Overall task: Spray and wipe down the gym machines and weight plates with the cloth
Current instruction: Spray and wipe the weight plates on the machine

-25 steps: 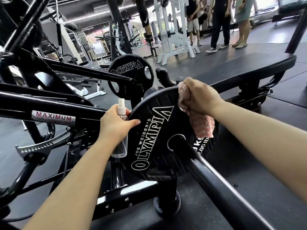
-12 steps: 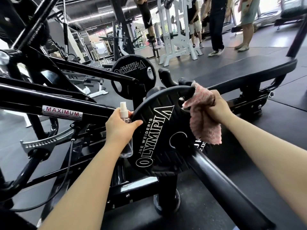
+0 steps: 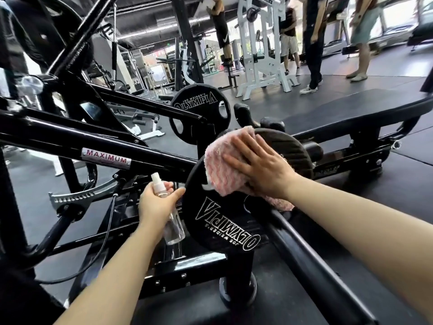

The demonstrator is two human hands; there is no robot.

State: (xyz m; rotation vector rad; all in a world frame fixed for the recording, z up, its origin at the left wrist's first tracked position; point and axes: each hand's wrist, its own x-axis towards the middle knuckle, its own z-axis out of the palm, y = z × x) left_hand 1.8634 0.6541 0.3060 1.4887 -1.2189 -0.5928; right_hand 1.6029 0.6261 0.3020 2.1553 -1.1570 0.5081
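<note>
Flattened out now, that right hand (image 3: 262, 168): half a second ago it was bunching the pink cloth (image 3: 222, 170) at the rim of the near weight plate (image 3: 225, 221), and now it lies spread across the cloth, palm down, fingers straight, pressing it onto the plate's upper face. The plate has turned too (the white lettering sat upright before and now reads upside down along the lower edge), so the wiping seems to be spinning it on its peg.

Left hand (image 3: 155, 202) has hardly budged. Its grip is wrapped round the small clear spray bottle (image 3: 172, 226), nozzle up, thumb stretched out to touch the plate's edge, perhaps steadying it.

Where does the job stand? My read: this plate is mid-wipe. Whether it was sprayed I can't tell, as no wet sheen shows on the black face. Plenty looks left: the second plate (image 3: 199, 113) behind, hung on the black machine frame (image 3: 70, 139), has no cloth near it, and neither do the frame's long bars, the thick bar (image 3: 311, 256) running toward the camera, or the padded bench (image 3: 351, 111) off to the right. No telling from here which of those have been done.

Right forearm comes in from the lower right, wrist fairly straight; left forearm rises from the bottom edge.
</note>
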